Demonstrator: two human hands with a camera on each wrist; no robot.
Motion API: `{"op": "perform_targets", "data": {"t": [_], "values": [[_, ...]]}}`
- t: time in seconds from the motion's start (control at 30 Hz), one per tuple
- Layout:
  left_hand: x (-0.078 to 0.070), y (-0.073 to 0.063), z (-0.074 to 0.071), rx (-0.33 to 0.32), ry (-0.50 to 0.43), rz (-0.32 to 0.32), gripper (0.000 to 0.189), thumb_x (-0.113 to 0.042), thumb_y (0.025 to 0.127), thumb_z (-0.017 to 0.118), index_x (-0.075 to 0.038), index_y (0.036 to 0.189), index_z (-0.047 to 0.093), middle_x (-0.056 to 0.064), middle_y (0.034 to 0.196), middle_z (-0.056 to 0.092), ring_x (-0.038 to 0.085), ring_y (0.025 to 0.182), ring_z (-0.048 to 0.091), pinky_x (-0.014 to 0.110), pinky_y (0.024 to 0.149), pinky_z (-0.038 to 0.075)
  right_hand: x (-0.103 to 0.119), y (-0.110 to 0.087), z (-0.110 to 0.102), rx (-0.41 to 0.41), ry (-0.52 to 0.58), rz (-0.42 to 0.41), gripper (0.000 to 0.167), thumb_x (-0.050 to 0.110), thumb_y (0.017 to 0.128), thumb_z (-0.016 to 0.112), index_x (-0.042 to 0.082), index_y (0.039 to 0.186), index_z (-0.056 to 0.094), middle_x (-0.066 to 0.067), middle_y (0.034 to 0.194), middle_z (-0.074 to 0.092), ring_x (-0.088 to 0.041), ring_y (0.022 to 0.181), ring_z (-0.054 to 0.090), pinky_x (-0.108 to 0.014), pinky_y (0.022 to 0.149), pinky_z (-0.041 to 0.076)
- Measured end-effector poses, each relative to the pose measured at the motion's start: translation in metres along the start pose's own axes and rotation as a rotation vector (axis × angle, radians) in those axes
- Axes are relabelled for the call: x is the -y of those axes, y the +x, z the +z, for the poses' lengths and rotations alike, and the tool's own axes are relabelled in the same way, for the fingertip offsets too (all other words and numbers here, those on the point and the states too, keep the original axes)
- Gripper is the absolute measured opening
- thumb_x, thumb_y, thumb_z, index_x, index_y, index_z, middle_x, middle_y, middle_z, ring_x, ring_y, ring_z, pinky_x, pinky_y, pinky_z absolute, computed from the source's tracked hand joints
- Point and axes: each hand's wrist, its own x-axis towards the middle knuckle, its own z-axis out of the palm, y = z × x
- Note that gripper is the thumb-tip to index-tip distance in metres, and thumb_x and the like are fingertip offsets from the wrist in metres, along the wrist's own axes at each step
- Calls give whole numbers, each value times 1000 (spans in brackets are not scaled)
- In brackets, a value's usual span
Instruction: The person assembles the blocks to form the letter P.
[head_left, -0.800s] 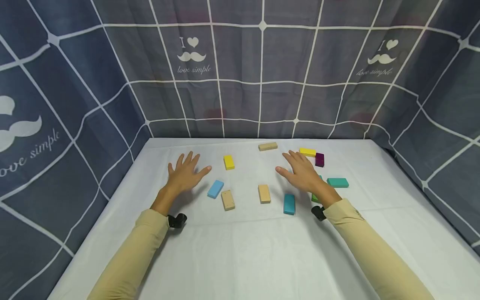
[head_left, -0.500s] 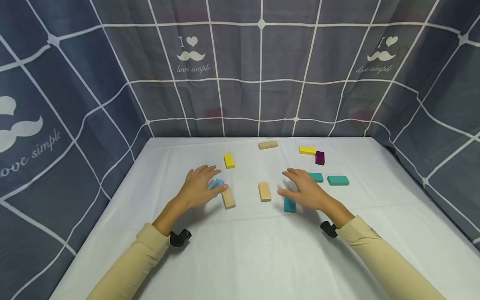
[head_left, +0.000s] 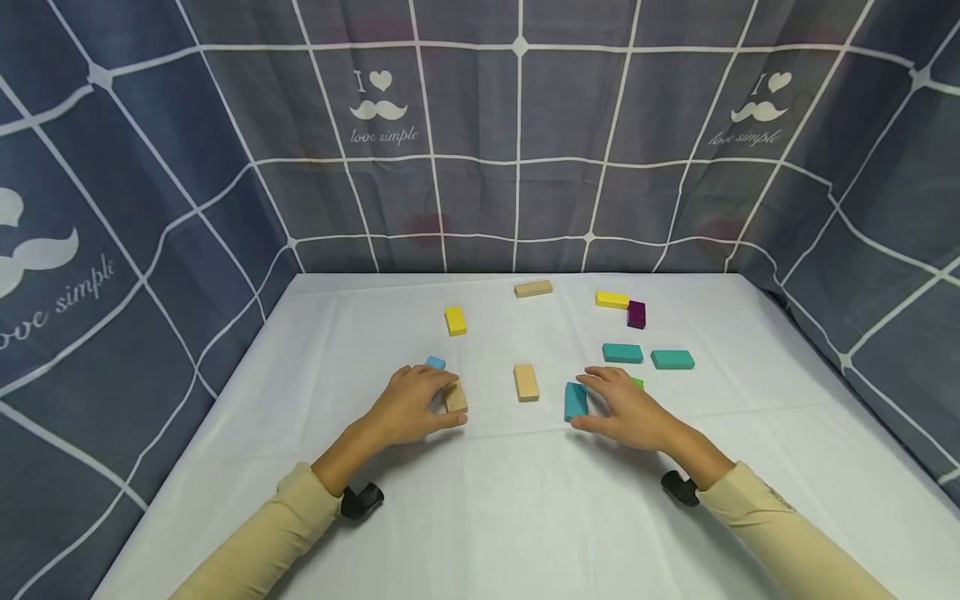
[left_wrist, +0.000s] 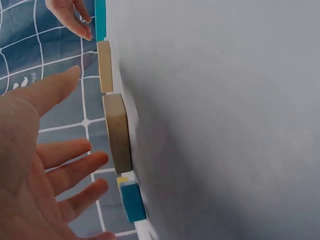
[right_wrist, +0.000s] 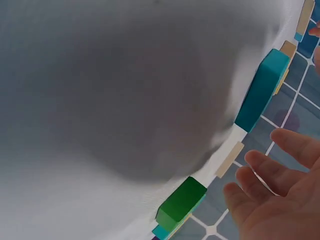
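In the head view my left hand (head_left: 405, 408) hovers beside a speckled wooden block (head_left: 456, 398), thumb and fingers spread around its near side. The left wrist view shows a gap between the fingers and that wooden block (left_wrist: 116, 132). A light blue block (head_left: 436, 362) is partly covered behind the hand. On the other side my right hand (head_left: 628, 408) is held over the table next to a teal-blue block (head_left: 576, 402), fingers loosely bent and apart from it in the right wrist view. A green block (right_wrist: 181, 202) lies near that hand, mostly hidden in the head view.
Between the hands lies a plain wooden block (head_left: 527, 382). Farther back are a yellow block (head_left: 455, 321), a wooden block (head_left: 533, 288), another yellow block (head_left: 612, 299) against a purple block (head_left: 636, 314), and green-teal blocks (head_left: 672, 359). A grid-patterned curtain (head_left: 480, 200) surrounds the white table (head_left: 480, 517).
Both hands have come back toward the person and lower. The left moved right to the speckled wooden block, the right to the teal-blue block, with fingers less spread. The blocks have stayed put.
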Motion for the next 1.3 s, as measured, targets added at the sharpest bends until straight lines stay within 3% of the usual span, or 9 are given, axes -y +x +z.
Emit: {"op": "perform_targets", "data": {"t": [0.27, 0.47, 0.67, 1.07, 1.3], "values": [[3, 4, 2, 2, -20, -14, 65, -46, 85, 76, -4, 132, 61, 11, 131, 62, 33, 128, 49, 59, 109, 29, -5, 2, 4, 9, -5, 7, 73, 40, 86, 75, -3, 140, 51, -24, 145, 43, -42, 136, 34, -61, 107, 31], [6, 7, 3, 12, 5, -13, 66, -42, 83, 79, -3, 133, 60, 13, 137, 56, 34, 130, 46, 58, 108, 31, -5, 3, 4, 11, -43, 2, 69, 34, 87, 76, -5, 138, 52, -25, 143, 45, -43, 134, 36, -61, 106, 33], [6, 9, 4, 36, 23, -18, 59, -36, 84, 79, -3, 130, 63, 13, 133, 59, 34, 127, 49, 57, 105, 35, -8, 3, 4, 17, -58, 2, 62, 30, 88, 76, -4, 135, 55, -25, 142, 46, -43, 133, 37, -60, 106, 34], [6, 9, 5, 33, 28, -13, 55, -34, 84, 79, -5, 129, 66, 13, 131, 61, 36, 127, 48, 61, 105, 32, -8, 1, 5, 46, 16, -7, 56, 30, 85, 78, -2, 128, 60, -22, 139, 50, -41, 134, 37, -60, 108, 31], [6, 9, 5, 40, 25, -24, 57, -34, 85, 79, -5, 131, 64, 12, 132, 61, 35, 129, 46, 60, 108, 29, 10, -6, 8, 128, 73, -36, 54, 31, 82, 81, 5, 125, 62, -15, 139, 51, -36, 132, 39, -56, 106, 35]]}}
